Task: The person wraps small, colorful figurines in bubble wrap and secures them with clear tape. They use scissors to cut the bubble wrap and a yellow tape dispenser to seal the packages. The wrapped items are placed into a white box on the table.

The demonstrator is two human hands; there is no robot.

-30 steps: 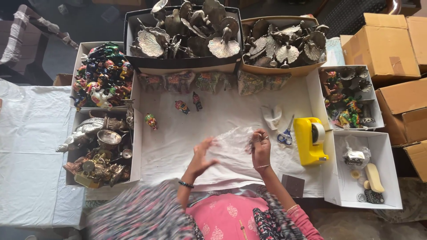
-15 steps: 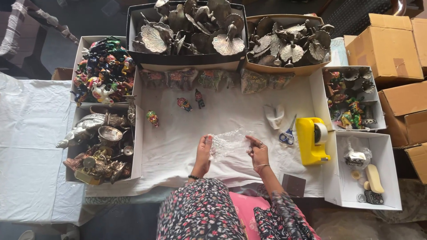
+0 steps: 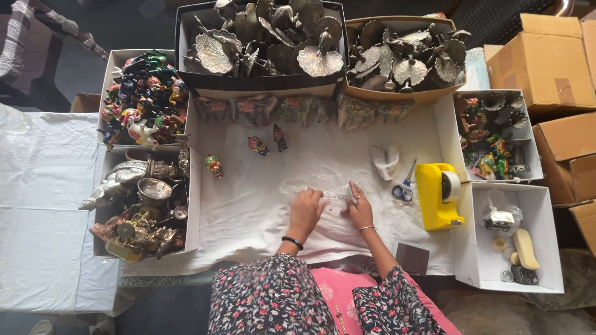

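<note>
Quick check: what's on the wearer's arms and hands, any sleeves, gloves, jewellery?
No gloves. Dark sleeves with a small red and white floral print end about the elbows; forearms are bare. The left hand has a black band at the wrist. The right hand has a thin bangle and a ring on one finger.

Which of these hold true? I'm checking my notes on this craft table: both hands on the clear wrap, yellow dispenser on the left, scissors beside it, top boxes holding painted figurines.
1. Both hands, left hand and right hand, rest on the crinkled clear plastic wrap. True.
2. The yellow tape dispenser is left of the hands. False: it is to their right.
3. The blue-handled scissors lie beside the dispenser. True.
4. The top boxes hold painted figurines. False: silvery metal peacock dishes.
</note>
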